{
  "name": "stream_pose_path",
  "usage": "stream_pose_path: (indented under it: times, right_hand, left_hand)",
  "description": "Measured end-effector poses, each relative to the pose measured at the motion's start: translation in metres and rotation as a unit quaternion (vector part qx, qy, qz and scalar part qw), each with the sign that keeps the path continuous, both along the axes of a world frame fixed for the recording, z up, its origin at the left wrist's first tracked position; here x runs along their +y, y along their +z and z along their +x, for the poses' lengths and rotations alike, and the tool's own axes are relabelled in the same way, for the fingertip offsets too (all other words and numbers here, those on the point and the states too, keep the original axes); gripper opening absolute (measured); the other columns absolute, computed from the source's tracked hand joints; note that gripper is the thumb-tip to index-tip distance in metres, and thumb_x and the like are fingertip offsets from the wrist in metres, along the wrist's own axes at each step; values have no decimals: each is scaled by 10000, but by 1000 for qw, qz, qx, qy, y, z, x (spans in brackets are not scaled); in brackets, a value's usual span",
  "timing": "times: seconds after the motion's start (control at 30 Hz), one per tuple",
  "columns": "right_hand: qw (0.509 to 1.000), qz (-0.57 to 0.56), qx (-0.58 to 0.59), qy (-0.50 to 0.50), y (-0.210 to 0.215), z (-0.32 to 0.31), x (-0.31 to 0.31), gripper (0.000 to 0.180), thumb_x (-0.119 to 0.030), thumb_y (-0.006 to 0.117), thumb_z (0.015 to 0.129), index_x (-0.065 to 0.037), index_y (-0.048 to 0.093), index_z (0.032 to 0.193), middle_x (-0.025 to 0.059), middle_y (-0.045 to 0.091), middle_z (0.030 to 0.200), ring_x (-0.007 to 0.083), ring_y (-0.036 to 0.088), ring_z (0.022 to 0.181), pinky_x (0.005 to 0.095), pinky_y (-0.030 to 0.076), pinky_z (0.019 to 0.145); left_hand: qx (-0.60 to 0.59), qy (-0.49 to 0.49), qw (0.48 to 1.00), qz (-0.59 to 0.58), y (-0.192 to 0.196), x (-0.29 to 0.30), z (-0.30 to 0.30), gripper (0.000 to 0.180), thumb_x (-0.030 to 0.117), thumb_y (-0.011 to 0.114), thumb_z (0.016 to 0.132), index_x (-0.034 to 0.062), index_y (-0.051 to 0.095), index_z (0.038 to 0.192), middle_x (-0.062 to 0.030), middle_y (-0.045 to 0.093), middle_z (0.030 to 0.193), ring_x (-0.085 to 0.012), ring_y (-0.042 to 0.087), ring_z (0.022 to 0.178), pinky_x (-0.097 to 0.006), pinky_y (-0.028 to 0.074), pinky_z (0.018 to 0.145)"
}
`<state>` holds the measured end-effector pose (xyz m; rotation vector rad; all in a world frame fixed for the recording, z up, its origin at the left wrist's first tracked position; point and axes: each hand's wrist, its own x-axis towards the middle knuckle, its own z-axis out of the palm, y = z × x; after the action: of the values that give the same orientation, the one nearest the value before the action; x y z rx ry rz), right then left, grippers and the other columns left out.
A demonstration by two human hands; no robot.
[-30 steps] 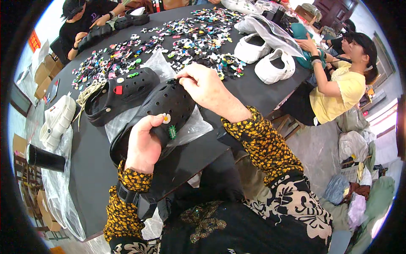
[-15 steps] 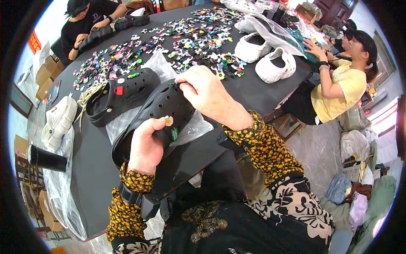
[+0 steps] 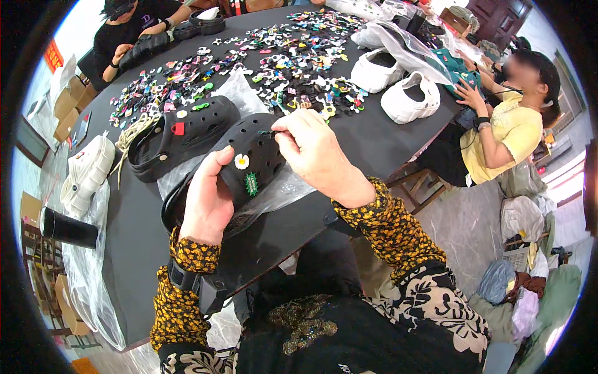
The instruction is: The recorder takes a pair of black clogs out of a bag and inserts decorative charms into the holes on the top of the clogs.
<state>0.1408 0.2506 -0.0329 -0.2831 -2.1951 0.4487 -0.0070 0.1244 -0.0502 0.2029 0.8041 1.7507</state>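
Observation:
My left hand [image 3: 208, 199] grips a black perforated clog [image 3: 261, 153] by its side, holding it tilted above a clear plastic bag [image 3: 283, 190] on the black table [image 3: 367, 146]. A white flower charm [image 3: 241, 161] and a green charm [image 3: 251, 184] sit in the clog's top. My right hand [image 3: 314, 153] pinches a small dark charm against the clog's toe end with thumb and forefinger. A second black clog [image 3: 184, 134] with a red charm lies just beyond, to the left.
Several colourful charms [image 3: 280, 56] are spread over the table's far half. Two white clogs [image 3: 389, 84] lie at the right, another white one [image 3: 87, 174] at the left edge. A black cylinder [image 3: 65, 227] stands at the left. A person in yellow [image 3: 504, 128] sits right; another sits far left.
The clog has been lifted and tilted closer toward me. My right hand has shifted slightly down onto the toe end; the white flower charm now shows on the top.

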Motion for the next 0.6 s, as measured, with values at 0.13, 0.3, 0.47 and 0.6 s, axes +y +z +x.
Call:
stream_pose_path:
  times: [0.13,0.3,0.47,0.6]
  right_hand:
    - [998,58,-11,4,-9,-5,-4,125,-64,588,777,-20,567,892,112,543,853,290,517,839,388,418,775]
    - [991,126,-40,-19,-5,-8,-12,144,-38,603,770,5,587,906,113,561,869,274,534,850,382,429,775]
    - [972,222,-64,-37,-12,-10,-10,179,-96,551,751,-5,572,904,88,490,823,253,484,829,357,408,753]
    - [978,179,-100,-36,-7,-5,-17,166,-39,606,751,40,594,897,116,554,896,264,521,876,382,428,806]
  left_hand:
    - [0,1,1000,0,2,2,3,230,146,596,833,29,582,1031,-54,626,1022,-171,586,934,-324,454,871]
    - [3,13,1000,14,1,2,3,260,161,591,841,22,575,1060,-65,627,1032,-176,591,943,-331,462,869]
    - [3,24,1000,15,7,0,6,272,163,585,845,16,571,1074,-76,623,1045,-183,598,946,-335,472,865]
    - [11,28,1000,11,6,-1,7,280,160,581,847,12,566,1084,-78,619,1054,-187,601,943,-338,476,863]
